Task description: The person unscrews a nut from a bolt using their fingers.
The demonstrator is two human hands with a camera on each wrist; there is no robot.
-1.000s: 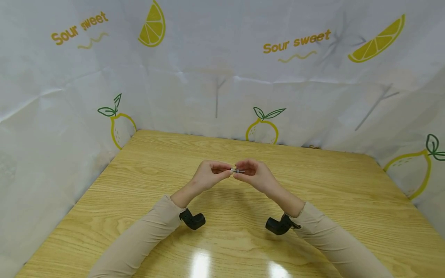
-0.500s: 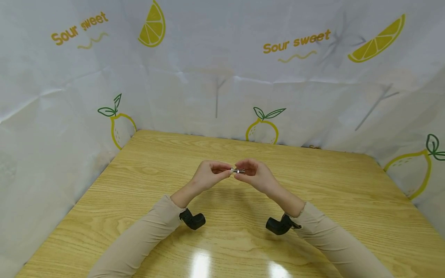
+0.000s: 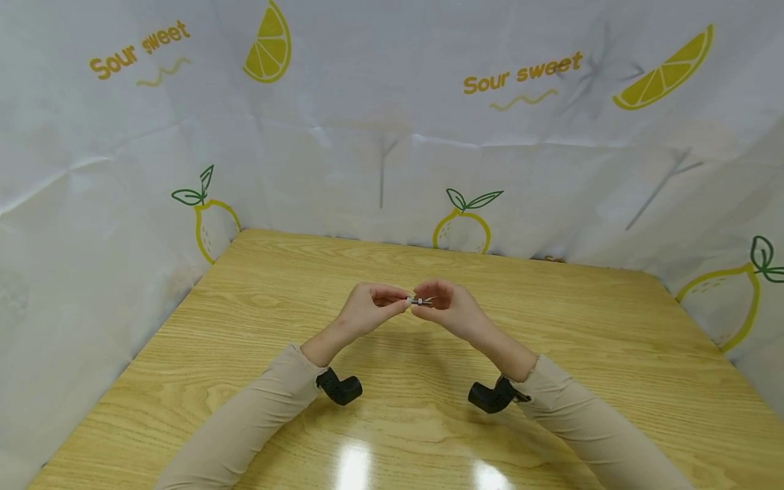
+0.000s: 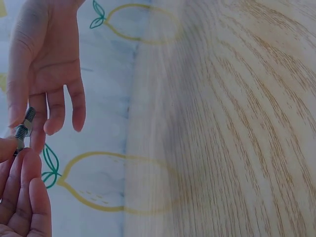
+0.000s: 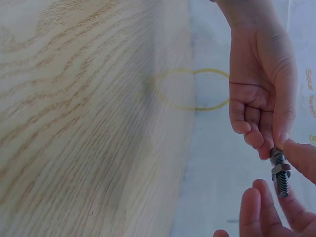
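Two-handed, pinching the bolt (image 5: 282,189) in the left hand (image 3: 370,310), holding the right hand (image 3: 452,314) parted around the nut (image 5: 281,170), and possibly risking a drop through slackened left-hand pressure.

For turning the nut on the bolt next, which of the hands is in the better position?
Probably the right hand: it is close beside the nut and the bolt's free threaded end, while the left hand pinches the opposite end.

wooden table (image 3: 257,320), wavy grain (glossy)
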